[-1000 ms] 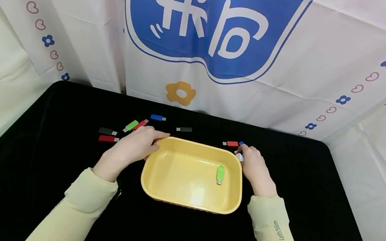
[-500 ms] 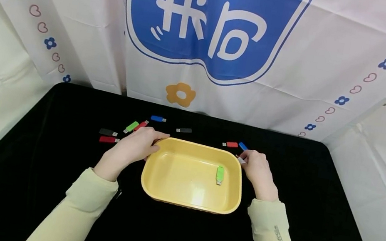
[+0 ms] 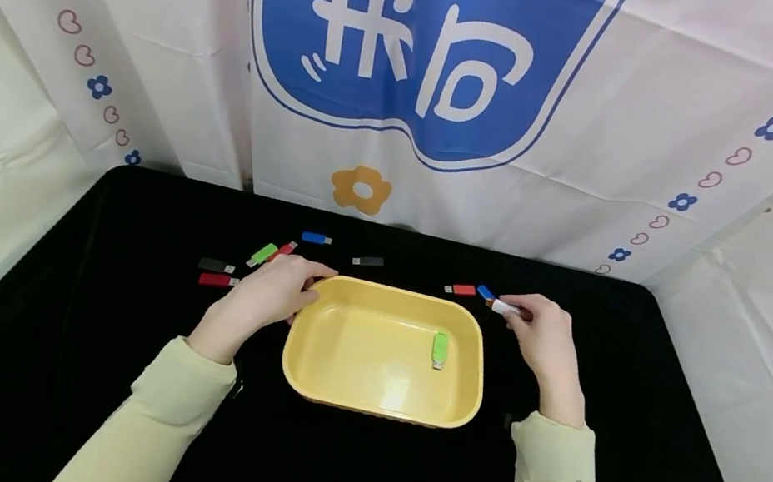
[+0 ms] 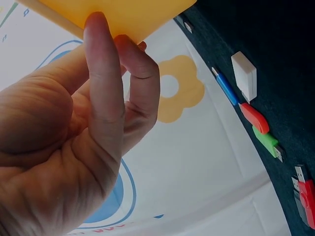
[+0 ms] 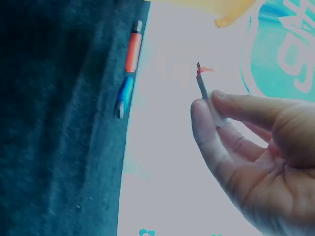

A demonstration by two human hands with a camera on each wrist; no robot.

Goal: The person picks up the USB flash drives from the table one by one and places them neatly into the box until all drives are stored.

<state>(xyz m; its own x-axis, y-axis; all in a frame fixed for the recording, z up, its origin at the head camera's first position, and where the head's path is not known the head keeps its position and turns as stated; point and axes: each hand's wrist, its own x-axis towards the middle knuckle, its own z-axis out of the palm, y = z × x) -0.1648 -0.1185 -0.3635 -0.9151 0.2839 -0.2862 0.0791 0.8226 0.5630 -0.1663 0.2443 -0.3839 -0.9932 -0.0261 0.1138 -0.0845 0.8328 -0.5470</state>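
Observation:
A yellow tray (image 3: 304, 375) sits mid-table with a green USB stick (image 3: 441, 349) lying inside it. My left hand (image 3: 313, 284) grips the tray's far left corner, thumb over the rim (image 4: 118, 37). To the right of the tray's far right corner, my right hand (image 3: 514, 310) pinches a small white USB stick (image 3: 502, 306) between thumb and fingertips, held off the cloth (image 5: 209, 103). Just beyond it lie a red stick (image 3: 462, 289) and a blue stick (image 3: 485, 292), which also appear in the right wrist view as the red stick (image 5: 133, 51) and blue stick (image 5: 124, 96).
Left of the tray lie several loose sticks: blue (image 3: 315, 238), dark grey (image 3: 368, 261), green (image 3: 263, 253), red (image 3: 285, 249), black (image 3: 216, 265) and red (image 3: 217, 279). A black cloth (image 3: 632, 415) covers the table; printed white curtains (image 3: 155, 70) close in the back and sides.
My right hand has left the tray's far right corner and moved right and slightly up with the white stick pinched in it. The left hand and the tray have stayed put.

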